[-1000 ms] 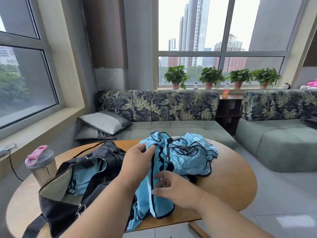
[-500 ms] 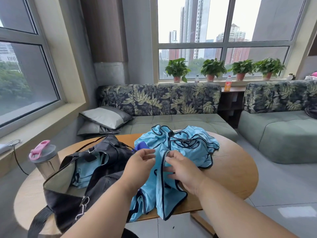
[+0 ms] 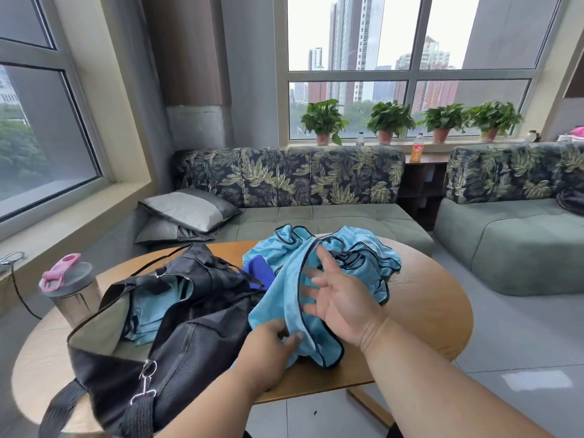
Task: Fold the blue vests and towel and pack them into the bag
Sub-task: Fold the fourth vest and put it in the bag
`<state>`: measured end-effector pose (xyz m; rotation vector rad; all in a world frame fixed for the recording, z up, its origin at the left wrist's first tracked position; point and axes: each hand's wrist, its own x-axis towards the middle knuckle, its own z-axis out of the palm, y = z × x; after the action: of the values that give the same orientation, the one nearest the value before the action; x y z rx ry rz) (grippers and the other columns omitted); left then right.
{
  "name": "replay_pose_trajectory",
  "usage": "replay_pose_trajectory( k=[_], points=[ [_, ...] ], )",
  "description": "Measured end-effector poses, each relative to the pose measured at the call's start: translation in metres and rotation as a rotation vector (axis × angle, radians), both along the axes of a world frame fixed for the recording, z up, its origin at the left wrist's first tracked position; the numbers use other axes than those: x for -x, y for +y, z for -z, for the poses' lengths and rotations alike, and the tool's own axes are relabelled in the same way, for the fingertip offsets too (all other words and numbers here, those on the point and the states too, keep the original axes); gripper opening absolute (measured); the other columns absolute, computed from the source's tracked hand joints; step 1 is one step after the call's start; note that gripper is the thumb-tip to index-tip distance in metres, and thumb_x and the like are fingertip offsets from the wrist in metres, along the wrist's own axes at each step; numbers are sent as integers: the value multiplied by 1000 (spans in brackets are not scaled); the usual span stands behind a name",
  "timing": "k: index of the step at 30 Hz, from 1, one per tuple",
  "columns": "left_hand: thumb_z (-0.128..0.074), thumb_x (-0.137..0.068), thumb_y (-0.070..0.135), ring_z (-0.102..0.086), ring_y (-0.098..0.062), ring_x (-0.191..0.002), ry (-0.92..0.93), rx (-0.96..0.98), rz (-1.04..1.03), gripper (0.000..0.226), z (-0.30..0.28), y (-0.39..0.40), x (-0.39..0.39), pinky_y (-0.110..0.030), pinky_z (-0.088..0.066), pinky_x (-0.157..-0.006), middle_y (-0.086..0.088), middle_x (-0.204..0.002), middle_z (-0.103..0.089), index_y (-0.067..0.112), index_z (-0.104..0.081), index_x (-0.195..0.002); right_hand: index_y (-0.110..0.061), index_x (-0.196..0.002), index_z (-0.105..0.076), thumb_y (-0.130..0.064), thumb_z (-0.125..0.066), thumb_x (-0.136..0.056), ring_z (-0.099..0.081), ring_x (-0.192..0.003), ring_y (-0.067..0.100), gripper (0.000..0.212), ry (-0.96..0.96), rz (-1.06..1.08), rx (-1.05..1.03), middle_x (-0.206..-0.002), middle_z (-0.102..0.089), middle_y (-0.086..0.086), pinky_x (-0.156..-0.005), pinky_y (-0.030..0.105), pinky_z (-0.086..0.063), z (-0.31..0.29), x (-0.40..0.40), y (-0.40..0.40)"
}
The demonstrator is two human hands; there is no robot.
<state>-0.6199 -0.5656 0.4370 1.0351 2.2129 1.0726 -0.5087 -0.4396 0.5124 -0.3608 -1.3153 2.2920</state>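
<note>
A light blue vest (image 3: 278, 298) with dark trim lies draped across the round wooden table (image 3: 426, 311), over a heap of more blue vests (image 3: 363, 251). My left hand (image 3: 268, 352) pinches the vest's lower edge. My right hand (image 3: 341, 298) is spread, its straight fingers slipped under the trimmed edge of the vest. The black bag (image 3: 177, 324) stands open at the left with folded light blue cloth (image 3: 148, 314) inside. A dark blue cloth (image 3: 259, 270) peeks out between the bag and the vests.
A steel shaker bottle (image 3: 69, 289) with a pink lid stands on the table's left side. Behind the table is a leaf-patterned sofa (image 3: 290, 181) with grey cushions (image 3: 189, 210). Potted plants (image 3: 388, 121) line the window sill. Tiled floor lies to the right.
The head camera has dropped and come closer. My left hand slid down to the vest's lower edge, and my right hand opened out and pushed its fingers under the trim, spreading the vest.
</note>
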Motion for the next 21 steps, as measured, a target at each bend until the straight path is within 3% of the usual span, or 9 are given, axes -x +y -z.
replay_pose_trajectory(
  k=[4, 6, 9, 12, 14, 17, 21],
  points=[
    [-67, -96, 30, -71, -19, -86, -234, -216, -78, 13, -16, 7, 13, -43, -57, -88, -2, -89, -78, 20, -74, -94, -41, -142, -49, -9, -47, -104, -69, -114, 21, 50, -362, 148, -356, -135, -65, 1, -102, 41, -54, -1, -15, 2],
    [-64, -98, 29, -73, -24, -91, -330, -292, -89, 17, -30, 9, 19, -42, -57, -87, -10, -99, -78, 16, -74, -99, -38, -129, -62, -20, -55, -104, -69, -112, 17, 32, -507, 144, -515, -128, -68, 2, -99, 33, -53, 4, -23, -2],
    [-66, -90, 43, -72, -34, -94, -379, -361, -90, 48, -50, 10, 24, -50, -58, -95, -17, -99, -76, -2, -63, -107, -29, -119, -71, -38, -71, -95, -70, -110, 14, 25, -525, 70, -607, -118, -74, 1, -97, 26, -53, 13, -31, -13],
    [-71, -76, 59, -64, -25, -82, -346, -408, -58, 68, -64, 11, 24, -53, -58, -92, -9, -87, -67, -2, -58, -100, -29, -113, -69, -38, -84, -87, -69, -94, -6, 32, -478, 43, -649, -102, -73, -8, -84, 17, -55, 14, -32, -25],
    [-73, -76, 59, -56, -21, -76, -290, -417, -36, 57, -72, 12, 20, -47, -55, -81, -3, -80, -61, 6, -60, -92, -33, -110, -69, -39, -88, -83, -68, -87, -5, 33, -487, 84, -724, -99, -72, -9, -80, 17, -56, 12, -30, -30],
    [-80, -86, 46, -49, -13, -66, -241, -445, -24, 34, -80, 14, 13, -37, -46, -71, 6, -71, -56, 17, -62, -84, -34, -105, -70, -47, -87, -78, -70, -89, 2, 35, -507, 190, -816, -99, -74, -10, -86, 27, -60, 8, -26, -33],
    [-83, -89, 35, -48, -12, -63, -211, -475, -28, 33, -90, 14, 6, -31, -43, -65, 3, -68, -54, 16, -58, -79, -36, -103, -64, -56, -82, -72, -64, -88, 6, 41, -516, 345, -850, -100, -68, -11, -84, 32, -58, 7, -23, -30]
  ],
)
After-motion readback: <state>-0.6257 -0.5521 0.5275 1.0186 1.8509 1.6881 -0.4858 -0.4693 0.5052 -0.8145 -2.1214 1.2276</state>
